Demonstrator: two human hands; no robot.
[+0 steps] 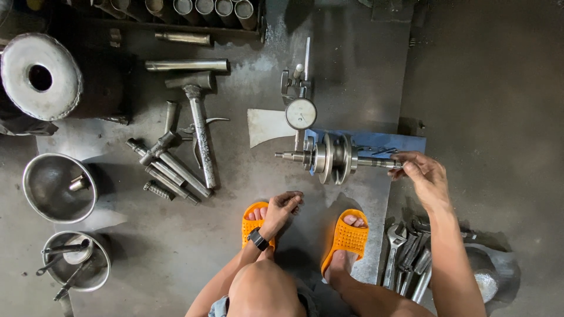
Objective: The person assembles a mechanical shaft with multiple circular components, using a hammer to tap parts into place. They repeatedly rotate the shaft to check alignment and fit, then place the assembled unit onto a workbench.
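Note:
A steel crankshaft (332, 157) lies sideways on a stand in front of me, over a blue base (405, 142). A round dial gauge (301, 113) on a small stand points down at its left end. My right hand (422, 173) grips the right shaft end of the crankshaft. My left hand (283, 206) hangs loosely curled above my left orange sandal (256, 222), holding nothing that I can see. A black watch sits on that wrist.
A large hammer (198, 120) and several steel shafts (170, 170) lie at left. Two metal bowls (59, 188) with small tools stand at far left. Wrenches (405, 255) are piled at lower right. Steel tubes (211, 7) line the back.

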